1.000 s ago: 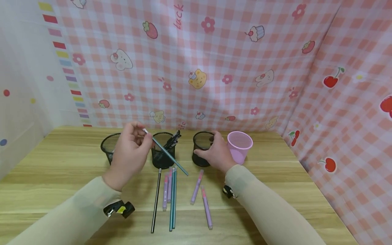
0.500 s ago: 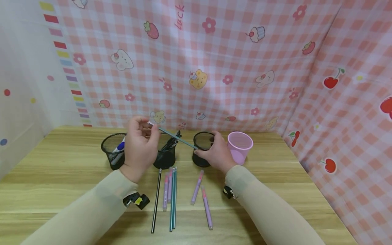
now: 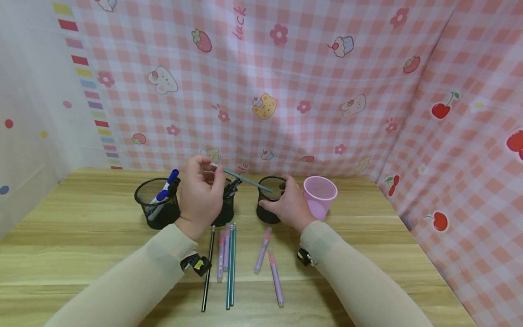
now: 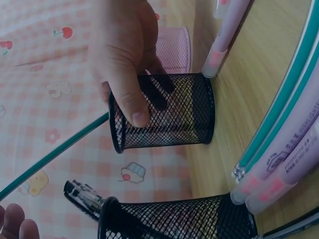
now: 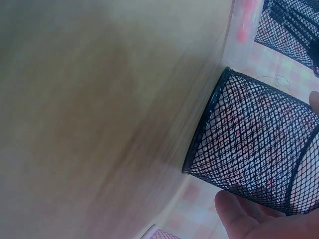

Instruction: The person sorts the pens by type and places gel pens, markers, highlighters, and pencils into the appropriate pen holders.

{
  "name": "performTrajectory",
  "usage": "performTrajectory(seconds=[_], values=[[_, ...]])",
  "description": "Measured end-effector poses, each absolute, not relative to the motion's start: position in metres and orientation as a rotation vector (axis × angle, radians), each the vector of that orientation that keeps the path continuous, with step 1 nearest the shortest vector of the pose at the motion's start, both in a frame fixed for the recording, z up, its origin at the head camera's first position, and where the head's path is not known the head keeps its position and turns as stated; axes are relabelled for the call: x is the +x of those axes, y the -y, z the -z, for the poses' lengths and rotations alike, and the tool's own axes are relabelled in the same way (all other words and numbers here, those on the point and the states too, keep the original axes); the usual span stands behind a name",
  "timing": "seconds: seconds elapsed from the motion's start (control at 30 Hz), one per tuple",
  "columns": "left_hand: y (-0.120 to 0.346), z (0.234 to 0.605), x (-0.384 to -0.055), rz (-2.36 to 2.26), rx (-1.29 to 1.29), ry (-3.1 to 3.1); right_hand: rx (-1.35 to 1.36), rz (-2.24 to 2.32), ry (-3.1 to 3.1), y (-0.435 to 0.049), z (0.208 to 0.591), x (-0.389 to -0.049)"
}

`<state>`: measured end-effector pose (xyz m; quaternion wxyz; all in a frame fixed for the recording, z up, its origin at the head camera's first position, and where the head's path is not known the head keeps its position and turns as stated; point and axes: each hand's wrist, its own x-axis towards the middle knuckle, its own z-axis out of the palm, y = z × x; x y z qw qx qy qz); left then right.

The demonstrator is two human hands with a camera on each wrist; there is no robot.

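Observation:
My left hand (image 3: 202,197) pinches a teal pencil (image 3: 247,180) by its silvery end, and the other end slants down right to the mouth of a black mesh pen holder (image 3: 265,215). In the left wrist view the teal pencil (image 4: 55,154) reaches that holder's rim. My right hand (image 3: 292,204) grips the holder round its side, thumb in front; in the right wrist view the mesh holder (image 5: 254,144) shows standing on the table. Partly behind my left hand is a second mesh holder (image 3: 225,214) with black pens (image 3: 232,187).
Further left stands a mesh holder (image 3: 157,220) with blue-capped markers (image 3: 162,195). A pink cup (image 3: 320,206) stands right of my right hand. In front lie a black pencil (image 3: 209,268), two teal pencils (image 3: 230,272), and several purple highlighters (image 3: 276,279) on the wooden table (image 3: 367,254).
My left hand has moved right and up with the pencil, whose lower end swung from above the table to the holder's mouth. The right hand stays on the holder.

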<state>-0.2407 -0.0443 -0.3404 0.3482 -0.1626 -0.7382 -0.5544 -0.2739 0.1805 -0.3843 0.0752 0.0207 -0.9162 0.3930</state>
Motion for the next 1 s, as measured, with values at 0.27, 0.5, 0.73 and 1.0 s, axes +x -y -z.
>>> performTrajectory(seconds=[0.27, 0.5, 0.73, 1.0], values=[[0.04, 0.345, -0.24, 1.308, -0.413, 2.013, 0.063, -1.163, 2.754, -0.181, 0.385, -0.275], [0.035, 0.351, -0.241, 1.252, -0.453, 2.031, 0.066, -1.172, 2.744, -0.181, 0.385, -0.274], [0.032, 0.355, -0.24, 1.162, -0.469, 2.1, 0.068, -1.17, 2.746, -0.181, 0.385, -0.274], [0.029, 0.356, -0.236, 1.051, -0.47, 2.195, 0.055, -1.167, 2.753, -0.18, 0.385, -0.275]])
